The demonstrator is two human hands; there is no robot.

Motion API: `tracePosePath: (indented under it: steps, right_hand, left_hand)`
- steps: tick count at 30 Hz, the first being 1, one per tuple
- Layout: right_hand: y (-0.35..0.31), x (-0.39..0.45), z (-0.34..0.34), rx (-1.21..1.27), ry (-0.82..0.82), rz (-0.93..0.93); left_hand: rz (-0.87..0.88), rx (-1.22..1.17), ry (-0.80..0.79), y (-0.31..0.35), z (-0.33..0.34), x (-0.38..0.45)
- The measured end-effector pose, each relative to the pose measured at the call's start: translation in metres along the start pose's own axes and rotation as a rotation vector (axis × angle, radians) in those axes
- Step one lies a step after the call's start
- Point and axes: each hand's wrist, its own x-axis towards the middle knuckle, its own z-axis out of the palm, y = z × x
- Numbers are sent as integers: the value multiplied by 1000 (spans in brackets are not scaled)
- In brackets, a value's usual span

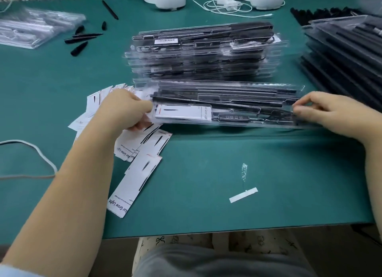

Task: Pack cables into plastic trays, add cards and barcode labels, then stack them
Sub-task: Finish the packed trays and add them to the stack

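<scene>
Glossy clear plastic tray [227, 86], white paper cards [142, 173], matt green table [206, 163]

The light is soft and even, and a bit dim. Shadows are faint. The clear tray stack [203, 55] looks smeared with blur, and bits of it shine white. The green table [227, 173] bends at the edges. The far corners look fuzzy.

The white paper card nearest the table edge [132, 185] reads "kar Grow Light", its first letters cut off; another loose white card just above it [126, 152] shows "kar Grow Lig"; the white card inside the clear plastic tray [183, 111] carries "ar Grow Light" along its right end; the white barcode sticker [166, 41] on the top tray of the middle stack is too blurred to read.
</scene>
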Motion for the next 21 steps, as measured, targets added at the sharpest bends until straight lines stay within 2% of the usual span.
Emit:
tracePosePath:
  steps: [2, 4, 5, 8, 10, 12, 16, 21]
  right_hand:
    - [-11, 4, 2, -174, 115, 12]
    - [-30, 11, 7, -334, 266, -123]
    - [-44, 14, 11, -279, 287, -211]
    - [-97, 18, 30, -2, 105, -434]
    - [-131, 24, 54, -28, -51, -583]
    - [-160, 32, 76, -108, -128, -660]
    - [-189, 43, 99, -91, -113, -633]
    - [-203, 48, 108, -247, -87, -661]
  left_hand:
    - [5, 71, -30, -1, -1, 0]
    - [1, 101, -74, -3, -4, 1]
    - [-2, 97, -92, -4, -5, 1]
    - [-18, 62, -153, -5, -9, 0]
    - [-22, 63, -178, -5, -8, 0]
    - [-18, 59, -198, -4, -6, -1]
    - [23, 97, -258, -5, -3, 2]
    - [69, 257, -321, -8, -7, 8]
